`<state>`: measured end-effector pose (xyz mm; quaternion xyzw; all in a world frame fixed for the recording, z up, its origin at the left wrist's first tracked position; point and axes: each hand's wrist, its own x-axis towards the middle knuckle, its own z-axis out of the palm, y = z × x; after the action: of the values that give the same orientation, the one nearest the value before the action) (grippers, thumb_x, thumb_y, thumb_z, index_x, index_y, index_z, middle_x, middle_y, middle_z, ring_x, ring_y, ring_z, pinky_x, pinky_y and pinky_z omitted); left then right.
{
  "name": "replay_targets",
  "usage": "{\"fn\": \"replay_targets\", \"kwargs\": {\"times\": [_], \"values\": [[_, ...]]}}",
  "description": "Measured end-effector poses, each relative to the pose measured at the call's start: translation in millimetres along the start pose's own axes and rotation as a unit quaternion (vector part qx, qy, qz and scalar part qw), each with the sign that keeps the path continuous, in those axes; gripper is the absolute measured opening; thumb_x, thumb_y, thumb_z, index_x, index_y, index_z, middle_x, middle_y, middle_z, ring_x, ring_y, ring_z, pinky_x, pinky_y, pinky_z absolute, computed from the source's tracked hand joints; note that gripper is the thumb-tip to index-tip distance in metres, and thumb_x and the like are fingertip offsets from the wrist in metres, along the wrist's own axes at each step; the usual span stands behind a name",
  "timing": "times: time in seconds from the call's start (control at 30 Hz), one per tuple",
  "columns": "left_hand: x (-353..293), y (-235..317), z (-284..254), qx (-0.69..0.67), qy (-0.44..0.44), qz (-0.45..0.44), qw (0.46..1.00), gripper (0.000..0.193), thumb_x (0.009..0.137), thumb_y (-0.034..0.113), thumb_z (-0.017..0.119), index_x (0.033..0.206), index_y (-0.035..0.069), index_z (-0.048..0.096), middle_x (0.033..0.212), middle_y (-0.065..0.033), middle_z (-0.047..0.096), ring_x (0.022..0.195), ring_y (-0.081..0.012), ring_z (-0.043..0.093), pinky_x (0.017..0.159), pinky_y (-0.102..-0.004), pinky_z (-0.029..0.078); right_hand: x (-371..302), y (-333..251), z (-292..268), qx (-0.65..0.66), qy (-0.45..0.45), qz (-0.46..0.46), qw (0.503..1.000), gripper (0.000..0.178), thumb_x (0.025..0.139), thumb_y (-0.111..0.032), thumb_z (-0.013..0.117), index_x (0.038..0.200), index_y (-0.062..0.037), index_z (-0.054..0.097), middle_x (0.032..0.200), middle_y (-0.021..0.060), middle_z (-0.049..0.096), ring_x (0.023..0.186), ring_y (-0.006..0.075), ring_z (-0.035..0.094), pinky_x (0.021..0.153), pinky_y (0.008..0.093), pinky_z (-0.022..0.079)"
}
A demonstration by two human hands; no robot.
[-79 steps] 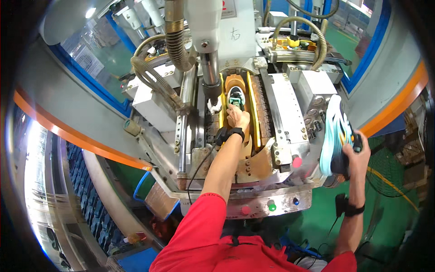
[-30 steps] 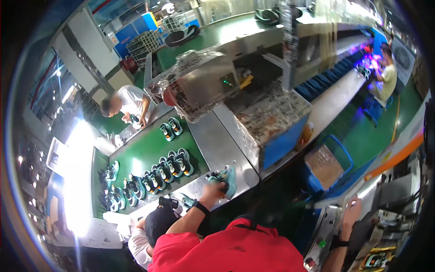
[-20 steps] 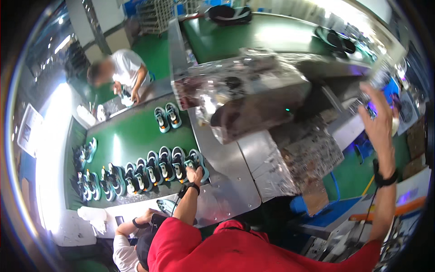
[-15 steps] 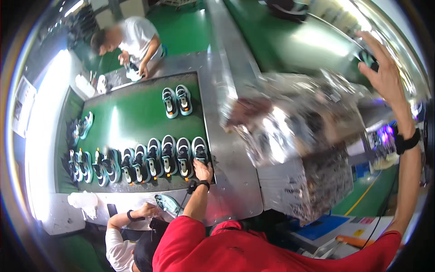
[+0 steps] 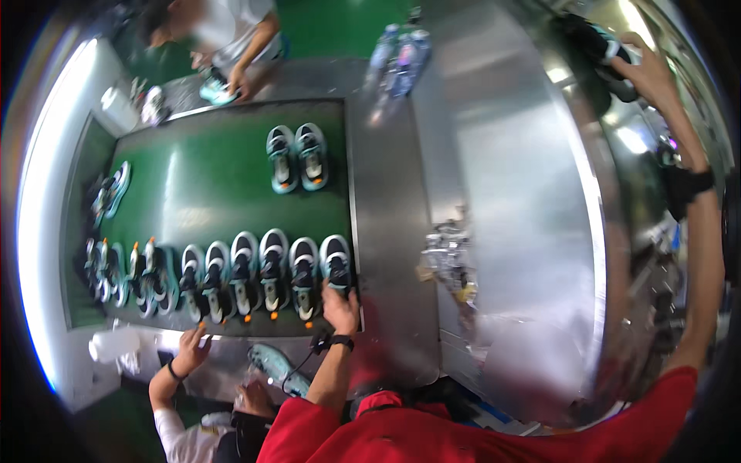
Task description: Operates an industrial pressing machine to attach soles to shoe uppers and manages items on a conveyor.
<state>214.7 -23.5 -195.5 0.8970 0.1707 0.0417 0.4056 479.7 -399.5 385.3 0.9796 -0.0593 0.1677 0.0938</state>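
Observation:
My left hand (image 5: 340,310) grips the heel end of a black, white and teal sneaker (image 5: 336,262), the rightmost of a row on the green conveyor belt (image 5: 224,208). The sneaker stands upright on the belt. Far to the right, with my arm stretched out, my right hand (image 5: 650,76) is closed on a dark shoe (image 5: 598,45) with a pale edge; its far end is blurred. Left of my left hand stand several similar sneakers (image 5: 275,266), toes pointing away.
Beyond the row stands a pair of sneakers (image 5: 312,158). A co-worker (image 5: 239,38) handles a shoe at the far edge; another person's hand (image 5: 191,351) reaches the near edge beside a teal sole (image 5: 274,363). Plastic bottles (image 5: 405,58) and a wide metal panel (image 5: 525,185) lie rightward.
My right hand has gone from open in the air to closed on the dark shoe. The plastic-wrapped stack has left view, and a metal panel shows. The near co-worker's hand has moved to the belt's edge.

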Motion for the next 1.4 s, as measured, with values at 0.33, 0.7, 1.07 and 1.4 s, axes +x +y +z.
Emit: {"fn": "replay_targets", "kwargs": {"times": [0.33, 0.7, 1.07, 1.4], "values": [[13.4, 15.6, -43.0, -0.034, -0.089, 0.122, 0.988, 0.079, 0.077, 0.023, 0.073, 0.135, -0.014, 0.034, 0.132, -0.0327, 0.045, 0.127, -0.043, 0.041, 0.106, -0.0451, 0.032, -153.1, 54.6, -127.9, 0.403, 0.07, 0.104, 0.906, 0.04, 0.083, -0.024, 0.067, 0.113, 0.0017, 0.066, 0.09, 0.0076, 0.069, 0.078, 0.0123, 0.066, 0.068, 0.0264, 0.052], [-275.7, 348.0, -164.2, -0.415, -0.866, -0.085, 0.267, 0.075, 0.093, 0.055, 0.047, 0.144, 0.002, 0.034, 0.143, -0.0256, 0.04, 0.124, -0.0467, 0.047, 0.106, -0.0597, 0.035, -532.9, 98.0, -218.0, 0.476, 0.251, 0.241, 0.808, 0.028, 0.082, -0.012, 0.062, 0.107, 0.0, 0.068, 0.097, 0.0048, 0.068, 0.085, 0.0106, 0.062, 0.081, 0.0248, 0.049], [-583.3, 280.1, -203.3, -0.265, -0.933, -0.085, 0.228, 0.052, 0.1, 0.039, 0.043, 0.138, 0.005, 0.043, 0.133, -0.0161, 0.053, 0.11, -0.032, 0.06, 0.094, -0.0449, 0.049, -975.4, -59.7, -210.8, 0.509, 0.456, 0.468, 0.561, 0.061, 0.095, -0.039, 0.055, 0.143, -0.0064, 0.038, 0.126, 0.0157, 0.058, 0.106, 0.0188, 0.059, 0.083, 0.0322, 0.051], [-835.8, 140.3, -269.4, 0.007, -0.951, 0.303, 0.06, 0.078, 0.093, 0.033, 0.062, 0.149, -0.003, 0.02, 0.144, -0.025, 0.038, 0.13, -0.0295, 0.044, 0.106, -0.0375, 0.037, -1225.3, -202.8, -219.3, 0.077, 0.616, 0.709, 0.335, 0.057, 0.066, -0.017, 0.078, 0.119, -0.0032, 0.06, 0.101, 0.0059, 0.064, 0.096, 0.0142, 0.057, 0.089, 0.0282, 0.045]]}}
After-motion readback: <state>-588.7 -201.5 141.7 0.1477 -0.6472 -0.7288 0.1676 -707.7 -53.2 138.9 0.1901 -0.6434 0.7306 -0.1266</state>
